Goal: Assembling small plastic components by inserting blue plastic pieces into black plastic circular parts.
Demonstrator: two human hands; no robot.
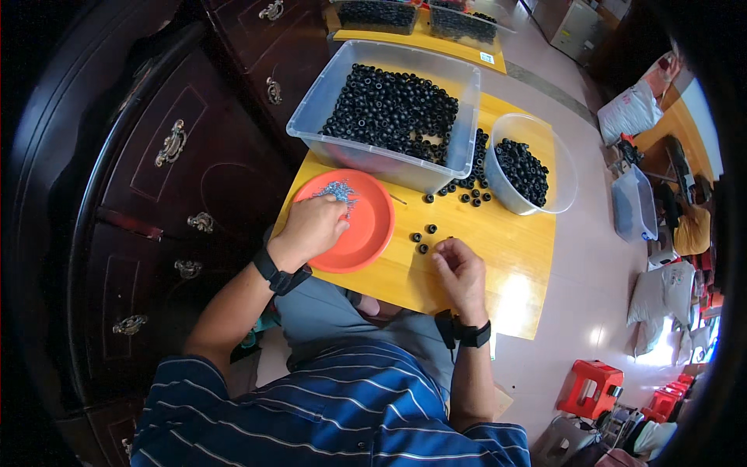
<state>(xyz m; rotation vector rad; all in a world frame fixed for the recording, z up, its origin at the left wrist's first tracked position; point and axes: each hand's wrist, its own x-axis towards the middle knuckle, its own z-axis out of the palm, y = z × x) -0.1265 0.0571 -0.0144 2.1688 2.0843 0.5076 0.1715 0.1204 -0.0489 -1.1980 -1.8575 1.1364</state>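
My left hand (313,227) reaches over a round orange plate (364,243), its fingers pinched at a small heap of thin, silvery-blue metal pieces (339,189), perhaps screws or pins. Whatever lies between those fingertips is hidden. Low over the yellow table (510,261), my right hand (464,274) is curled with thumb and forefinger close together. A dark speck shows at its fingertips, too small to name. Just left of this hand sit a few loose black ring-shaped pieces (423,249). A thin, dark, stick-like piece (398,200) lies beside the plate.
A large clear bin (366,159) full of black rings (389,109) stands at the table's far side. Right of it, more rings (476,187) lie near a round clear tub (564,183). Dark drawers (163,194) rise on the left. A red crate (589,389) stands on the floor.
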